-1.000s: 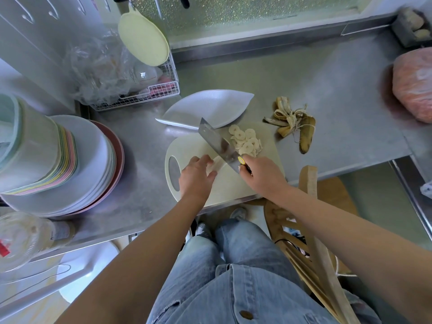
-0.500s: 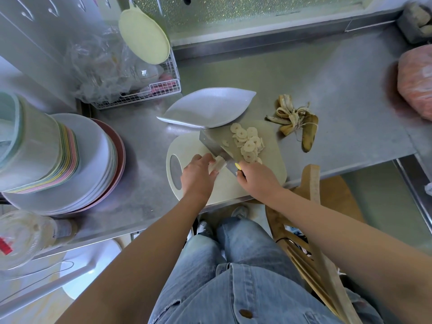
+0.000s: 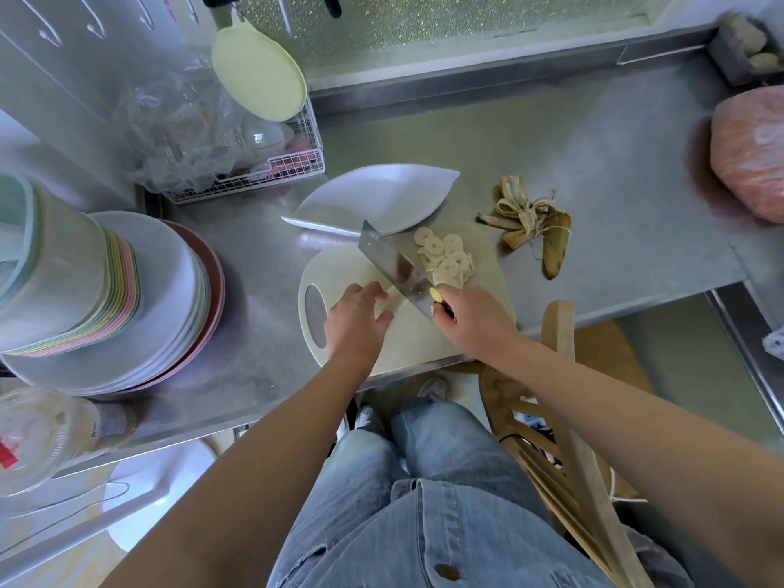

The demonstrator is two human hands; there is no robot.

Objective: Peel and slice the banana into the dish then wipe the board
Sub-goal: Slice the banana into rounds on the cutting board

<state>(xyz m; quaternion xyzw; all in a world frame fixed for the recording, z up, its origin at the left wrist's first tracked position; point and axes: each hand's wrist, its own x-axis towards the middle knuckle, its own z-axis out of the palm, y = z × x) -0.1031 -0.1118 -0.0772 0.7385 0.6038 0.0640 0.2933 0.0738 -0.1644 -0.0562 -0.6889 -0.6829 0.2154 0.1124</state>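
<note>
On the steel counter lies a pale cutting board [image 3: 339,269] with a handle hole at its left. My left hand [image 3: 356,318] holds the short remaining stub of peeled banana [image 3: 388,301] down on the board. My right hand [image 3: 471,318] grips the handle of a cleaver [image 3: 390,265], whose blade stands against the stub's right end. Several banana slices [image 3: 445,258] are piled on the board right of the blade. A white leaf-shaped dish [image 3: 377,197] sits just behind the board, with nothing in it. The peel [image 3: 530,218] lies to the right.
A stack of plates and bowls [image 3: 106,290] fills the left of the counter. Behind it a wire basket [image 3: 254,176] holds plastic bags. A pink bag [image 3: 751,154] sits at the far right. A wooden chair [image 3: 568,418] stands by my right arm.
The cleaver went down through the banana half a second ago and now stands tilted up again at the stub. The slice pile has grown slightly. My left hand stays on the stub.
</note>
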